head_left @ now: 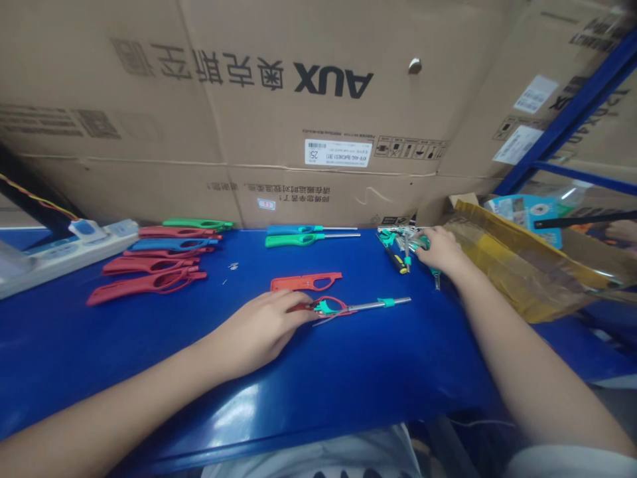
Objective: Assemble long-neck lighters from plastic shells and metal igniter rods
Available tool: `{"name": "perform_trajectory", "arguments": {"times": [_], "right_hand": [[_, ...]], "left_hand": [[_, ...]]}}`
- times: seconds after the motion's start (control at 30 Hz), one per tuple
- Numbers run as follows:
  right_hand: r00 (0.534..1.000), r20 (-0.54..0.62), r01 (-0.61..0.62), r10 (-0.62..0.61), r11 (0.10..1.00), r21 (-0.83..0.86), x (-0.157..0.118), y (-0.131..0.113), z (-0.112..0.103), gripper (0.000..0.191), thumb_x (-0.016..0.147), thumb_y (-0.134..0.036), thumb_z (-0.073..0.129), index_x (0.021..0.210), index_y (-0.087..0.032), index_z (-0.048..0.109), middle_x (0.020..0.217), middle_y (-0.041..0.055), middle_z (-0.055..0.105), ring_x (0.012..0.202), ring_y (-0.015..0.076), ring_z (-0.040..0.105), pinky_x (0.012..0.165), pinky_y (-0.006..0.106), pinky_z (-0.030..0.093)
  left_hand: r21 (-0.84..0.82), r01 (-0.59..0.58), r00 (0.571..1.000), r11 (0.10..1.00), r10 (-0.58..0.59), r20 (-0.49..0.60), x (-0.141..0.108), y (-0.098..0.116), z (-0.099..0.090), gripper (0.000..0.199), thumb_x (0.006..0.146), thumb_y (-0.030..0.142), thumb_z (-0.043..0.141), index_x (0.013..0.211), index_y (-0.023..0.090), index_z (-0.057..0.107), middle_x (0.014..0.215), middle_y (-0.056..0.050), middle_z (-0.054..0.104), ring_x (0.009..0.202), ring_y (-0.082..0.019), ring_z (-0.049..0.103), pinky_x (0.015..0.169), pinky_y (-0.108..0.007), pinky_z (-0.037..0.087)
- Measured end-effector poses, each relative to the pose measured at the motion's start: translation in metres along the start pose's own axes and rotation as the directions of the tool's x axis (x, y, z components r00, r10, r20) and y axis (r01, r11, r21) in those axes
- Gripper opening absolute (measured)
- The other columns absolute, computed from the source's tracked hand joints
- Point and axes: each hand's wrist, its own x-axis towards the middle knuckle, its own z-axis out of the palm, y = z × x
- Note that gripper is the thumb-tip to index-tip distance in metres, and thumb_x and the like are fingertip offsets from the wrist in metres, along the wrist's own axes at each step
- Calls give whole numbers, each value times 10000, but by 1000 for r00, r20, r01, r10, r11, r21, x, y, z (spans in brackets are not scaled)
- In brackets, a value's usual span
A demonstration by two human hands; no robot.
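Note:
Low over the blue table, my left hand (271, 325) is closed around the handle of a red lighter (343, 307), whose metal tube with a teal piece points right. Just behind it lies an orange-red lighter shell half (306, 282). At the right, my right hand (440, 249) reaches into a heap of teal and metal lighter parts (393, 238), its fingers bent among them; what they grip, if anything, is hidden. A yellow-and-black screwdriver handle (398, 261) sticks out of this heap. Farther back rest a blue lighter (293, 230) and a green lighter (291, 240), both with metal tubes.
Several red, blue and green lighter shells (149, 282) lie at the left, beside a white power strip (70, 255). Cardboard (269, 133) stands along the back. On the right are a taped cardboard box (517, 259) and a blue metal frame (572, 113).

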Motion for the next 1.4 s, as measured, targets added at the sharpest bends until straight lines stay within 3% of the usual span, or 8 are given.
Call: {"name": "perform_trajectory", "arguments": {"times": [0.23, 0.77, 0.93, 1.07, 1.17, 1.27, 1.33, 1.4], "right_hand": [[997, -76, -26, 25, 1000, -7, 0, -4, 3, 329, 933, -300, 480, 1179, -175, 659, 1212, 191, 578, 1196, 368, 497, 940, 509, 459], [991, -79, -106, 106, 994, 12, 2, -6, 12, 329, 907, -252, 465, 1121, -85, 651, 1249, 261, 523, 1210, 397, 475, 957, 547, 429], [977, -169, -124, 134, 990, 67, -1, -7, -1, 355, 942, -256, 394, 1149, -57, 601, 1256, 289, 536, 1198, 404, 511, 938, 521, 432], [964, -236, -69, 120, 975, 213, -3, -7, -18, 274, 948, -318, 444, 1074, -132, 599, 1049, 196, 666, 995, 327, 628, 877, 455, 471], [963, -265, 109, 44, 838, 535, -9, -21, -24, 187, 896, -358, 549, 921, -179, 600, 865, 113, 693, 810, 250, 651, 782, 382, 506], [959, -216, 282, -182, 640, 715, -31, -51, -24, 215, 873, -418, 608, 879, -203, 606, 793, 56, 694, 730, 204, 649, 690, 330, 518], [901, -219, 392, -375, 487, 780, -56, -77, -23, 229, 888, -435, 623, 885, -206, 624, 814, 42, 703, 730, 186, 648, 684, 319, 519], [837, -235, 472, -495, 435, 767, -83, -100, -22, 183, 921, -385, 621, 887, -207, 645, 819, 31, 702, 724, 166, 629, 676, 302, 510]], "left_hand": [[24, -12, 1000, 1000, 13, -14, 1, 0, 1, 390, 996, 142, 431, 1293, 265, 651, 1325, -83, 636, 1162, -259, 636, 958, -409, 553], [11, -37, 998, 999, 37, -55, -1, -1, 1, 406, 999, 153, 438, 1325, 294, 634, 1275, -85, 654, 1151, -241, 645, 942, -373, 556], [9, -27, 999, 1000, 27, -33, -1, -1, 1, 413, 997, 144, 431, 1330, 290, 628, 1284, -85, 650, 1167, -252, 637, 953, -396, 554], [-63, -7, 999, 998, 5, -44, 0, 3, -2, 381, 985, 150, 452, 1289, 275, 645, 1279, -76, 654, 1155, -246, 642, 957, -404, 556], [-221, 36, 992, 975, -61, -109, 1, 8, -3, 344, 965, 168, 505, 1266, 252, 649, 1265, -67, 673, 1146, -219, 649, 973, -373, 554], [-407, 127, 958, 905, -219, -186, 4, 12, -2, 353, 953, 206, 563, 1299, 230, 627, 1238, -65, 699, 1122, -196, 670, 989, -351, 558], [-524, 169, 921, 835, -323, -218, 7, 14, 1, 379, 956, 254, 584, 1332, 218, 608, 1221, -70, 707, 1099, -191, 686, 978, -347, 570], [-609, 171, 900, 774, -374, -222, 9, 15, 3, 408, 950, 298, 612, 1347, 208, 601, 1244, -76, 698, 1107, -192, 686, 987, -346, 569]]}}
